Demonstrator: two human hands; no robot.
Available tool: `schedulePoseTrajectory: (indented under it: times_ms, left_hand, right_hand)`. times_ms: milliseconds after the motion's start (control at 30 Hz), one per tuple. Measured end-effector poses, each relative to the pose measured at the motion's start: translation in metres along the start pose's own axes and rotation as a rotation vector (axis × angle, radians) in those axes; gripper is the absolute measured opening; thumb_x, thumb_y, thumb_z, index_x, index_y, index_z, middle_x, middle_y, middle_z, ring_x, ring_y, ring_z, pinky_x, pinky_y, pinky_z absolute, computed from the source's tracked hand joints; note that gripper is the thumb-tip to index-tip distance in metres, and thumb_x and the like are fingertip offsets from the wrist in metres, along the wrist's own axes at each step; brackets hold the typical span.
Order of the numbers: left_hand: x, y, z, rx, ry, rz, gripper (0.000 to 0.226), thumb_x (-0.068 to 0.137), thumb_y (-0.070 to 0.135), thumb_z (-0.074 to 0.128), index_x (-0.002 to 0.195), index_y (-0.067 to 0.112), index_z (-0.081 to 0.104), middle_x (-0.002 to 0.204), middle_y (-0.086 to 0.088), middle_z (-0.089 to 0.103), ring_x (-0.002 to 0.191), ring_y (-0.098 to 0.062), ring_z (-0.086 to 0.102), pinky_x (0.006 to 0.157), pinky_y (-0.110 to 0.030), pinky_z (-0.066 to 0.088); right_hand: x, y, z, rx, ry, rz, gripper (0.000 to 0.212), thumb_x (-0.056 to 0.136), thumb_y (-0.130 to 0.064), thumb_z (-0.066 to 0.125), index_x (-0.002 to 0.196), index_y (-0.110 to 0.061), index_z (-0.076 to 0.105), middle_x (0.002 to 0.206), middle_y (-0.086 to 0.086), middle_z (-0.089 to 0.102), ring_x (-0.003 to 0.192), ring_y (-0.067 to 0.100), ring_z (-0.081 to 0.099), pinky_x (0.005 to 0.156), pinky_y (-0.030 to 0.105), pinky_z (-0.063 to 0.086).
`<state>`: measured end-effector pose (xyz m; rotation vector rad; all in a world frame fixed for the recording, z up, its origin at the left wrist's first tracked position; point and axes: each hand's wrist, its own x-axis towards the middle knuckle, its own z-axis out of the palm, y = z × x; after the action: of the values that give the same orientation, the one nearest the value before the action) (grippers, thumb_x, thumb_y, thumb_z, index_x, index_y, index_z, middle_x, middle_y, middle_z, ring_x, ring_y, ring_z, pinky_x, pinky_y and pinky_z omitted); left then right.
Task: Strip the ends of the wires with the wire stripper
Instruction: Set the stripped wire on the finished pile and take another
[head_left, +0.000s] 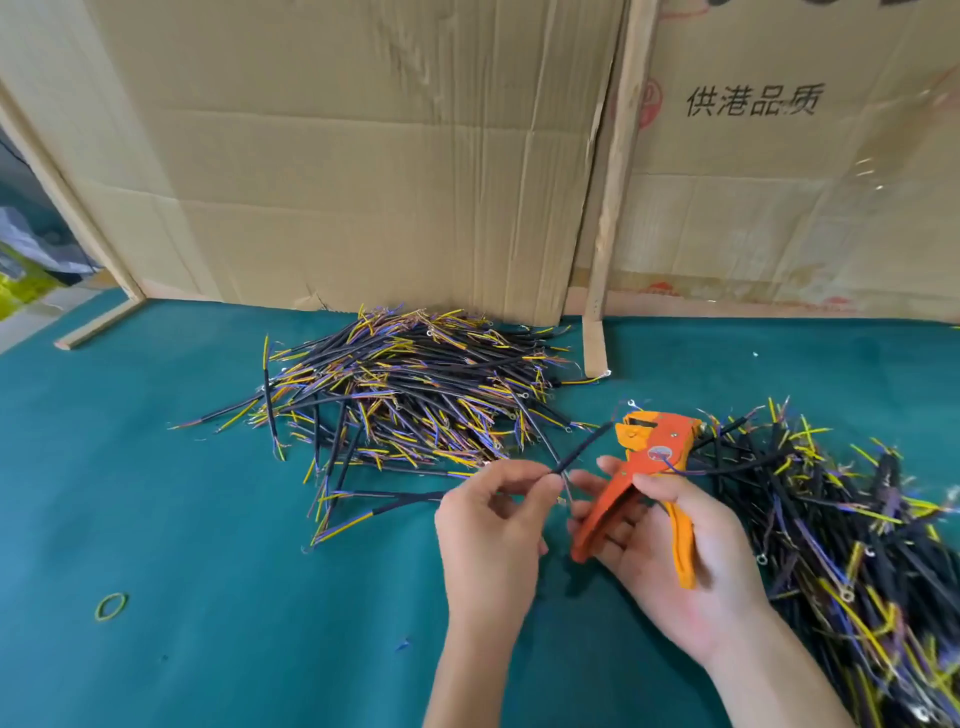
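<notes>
Two hands worked mid-counter: left hand (493, 525) pinched a wire (582, 449) angled toward 1 o'clock; right hand (670, 551) gripped the stripper (644, 467). One pile (415, 395) lay at 11 o'clock, another pile (841, 519) at 3, on the counter (182, 519).

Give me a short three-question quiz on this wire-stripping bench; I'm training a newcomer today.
1. True or false: the right hand holds the orange wire stripper.
2. What does the left hand pinch?
3. Where does the green rubber band lie: A) on the far wire pile, B) on the green table at the left, C) on the cardboard?

Key: 1 true; 2 a black wire; 3 B.
</notes>
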<state>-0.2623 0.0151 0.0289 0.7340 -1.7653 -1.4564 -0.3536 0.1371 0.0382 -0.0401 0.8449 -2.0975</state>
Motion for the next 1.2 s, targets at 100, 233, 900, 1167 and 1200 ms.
schedulePoseTrajectory:
  times_ms: [100, 233, 900, 1167, 1200]
  left_hand:
    - [-0.003, 0.000, -0.002, -0.023, -0.084, 0.016, 0.019, 0.079, 0.009, 0.084, 0.075, 0.026, 0.075, 0.069, 0.005, 0.072, 0.041, -0.012, 0.051, 0.047, -0.020, 0.041]
    - [0.003, -0.004, -0.010, -0.053, -0.149, -0.006, 0.021, 0.077, 0.005, 0.085, 0.078, 0.025, 0.077, 0.070, 0.003, 0.073, 0.051, -0.010, 0.058, 0.054, -0.019, 0.047]
    - [0.025, 0.008, -0.018, -0.884, -0.057, -0.340, 0.019, 0.072, 0.006, 0.075, 0.091, 0.008, 0.076, 0.094, -0.012, 0.076, 0.073, -0.013, 0.071, 0.064, -0.018, 0.056]
    - [0.029, 0.002, -0.027, -0.765, -0.004, -0.342, 0.007, 0.078, 0.008, 0.073, 0.084, 0.009, 0.072, 0.090, -0.016, 0.074, 0.070, -0.015, 0.069, 0.060, -0.019, 0.056]
    - [0.030, 0.002, -0.029, -0.745, 0.029, -0.331, 0.006, 0.081, 0.005, 0.072, 0.085, 0.008, 0.070, 0.089, -0.015, 0.073, 0.069, -0.015, 0.069, 0.060, -0.019, 0.055]
  right_hand:
    - [-0.004, -0.006, -0.002, 0.039, -0.070, -0.030, 0.060, 0.068, -0.015, 0.073, 0.125, -0.002, 0.057, 0.129, 0.034, 0.062, 0.083, 0.038, 0.068, 0.075, 0.046, 0.061]
    - [-0.003, -0.014, -0.006, 0.135, -0.167, -0.075, 0.069, 0.058, -0.015, 0.087, 0.118, -0.003, 0.055, 0.135, 0.034, 0.058, 0.085, 0.036, 0.066, 0.081, 0.045, 0.059]
    - [0.004, -0.009, -0.005, 0.150, -0.174, -0.097, 0.072, 0.053, -0.016, 0.089, 0.117, -0.001, 0.060, 0.114, 0.028, 0.067, 0.094, 0.039, 0.069, 0.083, 0.045, 0.059]
    - [0.003, -0.007, -0.002, 0.110, -0.166, -0.078, 0.080, 0.049, -0.014, 0.093, 0.120, 0.000, 0.061, 0.115, 0.031, 0.066, 0.092, 0.041, 0.069, 0.082, 0.047, 0.059]
    - [0.003, -0.008, -0.003, 0.117, -0.165, -0.086, 0.080, 0.049, -0.014, 0.093, 0.120, 0.000, 0.060, 0.114, 0.030, 0.066, 0.093, 0.040, 0.069, 0.083, 0.047, 0.059]
